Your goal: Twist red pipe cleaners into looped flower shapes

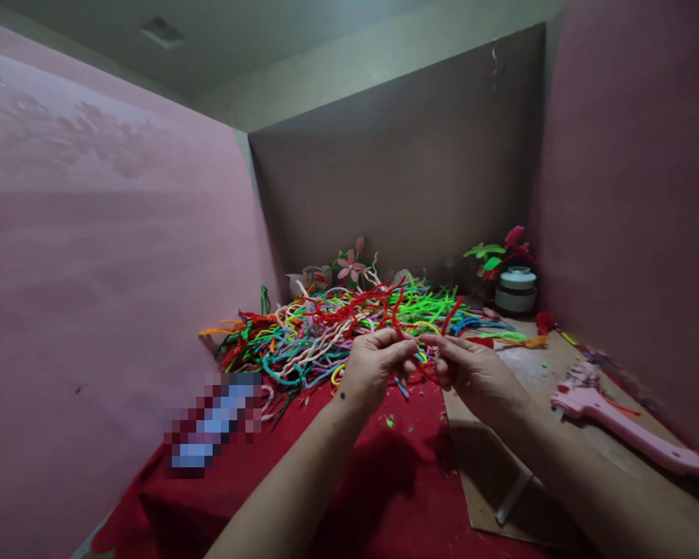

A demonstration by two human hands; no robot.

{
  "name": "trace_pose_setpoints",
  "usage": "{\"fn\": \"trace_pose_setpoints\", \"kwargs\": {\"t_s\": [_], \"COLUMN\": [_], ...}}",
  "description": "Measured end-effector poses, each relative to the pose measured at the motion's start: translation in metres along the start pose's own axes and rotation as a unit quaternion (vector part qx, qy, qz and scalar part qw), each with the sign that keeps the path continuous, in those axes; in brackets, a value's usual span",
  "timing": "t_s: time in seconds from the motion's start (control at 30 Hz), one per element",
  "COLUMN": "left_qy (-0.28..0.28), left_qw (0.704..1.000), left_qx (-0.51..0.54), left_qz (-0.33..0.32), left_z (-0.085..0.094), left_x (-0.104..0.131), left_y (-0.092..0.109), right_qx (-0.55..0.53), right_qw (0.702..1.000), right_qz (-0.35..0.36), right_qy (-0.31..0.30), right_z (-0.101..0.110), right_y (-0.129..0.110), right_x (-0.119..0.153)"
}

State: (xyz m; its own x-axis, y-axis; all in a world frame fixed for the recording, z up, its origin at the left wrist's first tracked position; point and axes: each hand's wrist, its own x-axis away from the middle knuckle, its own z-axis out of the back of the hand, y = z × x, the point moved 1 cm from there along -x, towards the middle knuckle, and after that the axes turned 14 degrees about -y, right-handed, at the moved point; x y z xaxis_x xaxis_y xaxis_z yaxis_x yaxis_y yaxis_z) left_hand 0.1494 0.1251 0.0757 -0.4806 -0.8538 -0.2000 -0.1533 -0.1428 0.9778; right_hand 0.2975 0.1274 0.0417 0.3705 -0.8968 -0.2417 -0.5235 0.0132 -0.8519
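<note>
My left hand (378, 361) and my right hand (463, 361) are close together in front of a big heap of coloured pipe cleaners (326, 334). Thumb and forefinger of each hand are pinched on a red pipe cleaner (397, 310), part of which sticks up above my left fingers. Another red length (453, 314) rises by my right fingertips. Red strands also hang between the two hands, though my fingers hide where they join. Both forearms are held over the red cloth (384, 481) and the brown board.
A pink glue gun (629, 431) lies on the brown board (483, 481) at the right, near a clear glue stick (513, 495). Behind stand a round pale-green jar (516, 291) and fuzzy flowers (351, 266). Pink panels (122, 272) enclose the sides; a blurred object (215, 427) lies left.
</note>
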Motion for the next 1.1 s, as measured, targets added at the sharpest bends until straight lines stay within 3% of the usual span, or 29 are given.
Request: {"fn": "trace_pose_setpoints", "kwargs": {"t_s": [0.13, 0.3, 0.5, 0.63, 0.8, 1.0, 1.1], "left_qy": [-0.027, 0.005, -0.029, -0.066, -0.024, 0.043, 0.057], "left_qw": [0.998, 0.995, 0.997, 0.997, 0.995, 0.988, 0.986], "left_qx": [0.047, 0.086, 0.064, 0.040, 0.095, 0.145, 0.156], "left_qz": [-0.014, -0.039, 0.017, 0.030, 0.017, 0.012, 0.005], "left_z": [-0.003, -0.007, -0.006, -0.003, 0.006, 0.012, 0.011], "left_x": [-0.007, -0.016, -0.018, -0.018, -0.020, -0.019, -0.018], "left_y": [-0.003, -0.009, -0.015, -0.017, -0.019, -0.017, -0.017], "right_qx": [0.063, 0.105, 0.168, 0.172, 0.037, -0.174, -0.231], "right_qw": [0.998, 0.994, 0.985, 0.982, 0.991, 0.967, 0.955], "right_qz": [-0.015, -0.005, -0.032, -0.071, -0.086, -0.173, -0.179], "right_qy": [0.014, 0.008, 0.031, 0.007, -0.093, -0.071, -0.053], "right_z": [-0.004, -0.005, -0.007, -0.008, -0.005, -0.002, -0.003], "right_y": [0.006, 0.011, 0.007, 0.004, 0.007, 0.014, 0.019], "right_x": [0.001, 0.001, 0.004, 0.005, 0.003, 0.003, 0.003]}}
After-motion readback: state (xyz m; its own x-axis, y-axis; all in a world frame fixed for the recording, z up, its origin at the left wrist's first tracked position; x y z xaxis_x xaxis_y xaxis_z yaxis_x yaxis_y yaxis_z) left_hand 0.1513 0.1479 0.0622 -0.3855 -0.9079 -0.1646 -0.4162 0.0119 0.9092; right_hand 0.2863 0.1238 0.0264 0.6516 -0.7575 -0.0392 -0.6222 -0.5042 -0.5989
